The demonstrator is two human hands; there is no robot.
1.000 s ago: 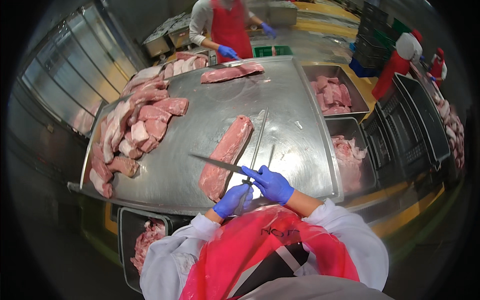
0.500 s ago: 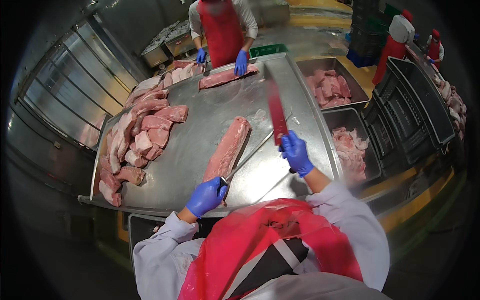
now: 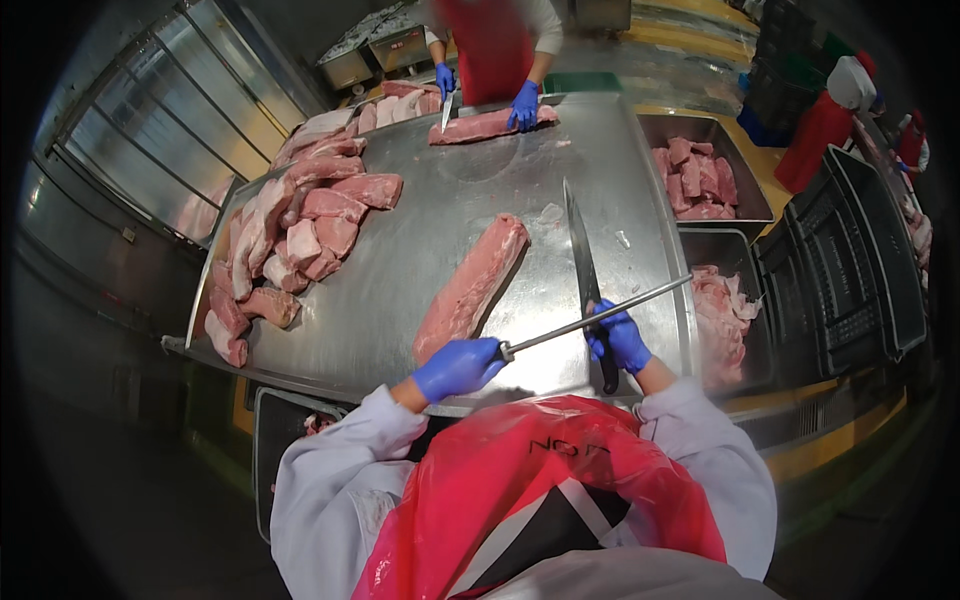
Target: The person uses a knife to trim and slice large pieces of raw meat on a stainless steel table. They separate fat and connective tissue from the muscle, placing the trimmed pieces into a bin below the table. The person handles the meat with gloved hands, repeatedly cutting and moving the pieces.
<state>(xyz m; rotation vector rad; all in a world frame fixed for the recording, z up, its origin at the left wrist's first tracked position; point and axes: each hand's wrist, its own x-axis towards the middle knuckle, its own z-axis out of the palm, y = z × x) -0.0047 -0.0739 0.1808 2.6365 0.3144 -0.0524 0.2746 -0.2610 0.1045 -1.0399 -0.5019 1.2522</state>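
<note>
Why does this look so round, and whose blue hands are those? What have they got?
There's no robot here. A person wears a camera on their head, looking down, so those gloved hands are their own. The camera's wide lens bends straight edges.

The left hand holds a metal rod. The right hand holds a knife by its handle. On the shiny table lie one long piece of meat and a pile of meat. Across the table stands another person.
</note>
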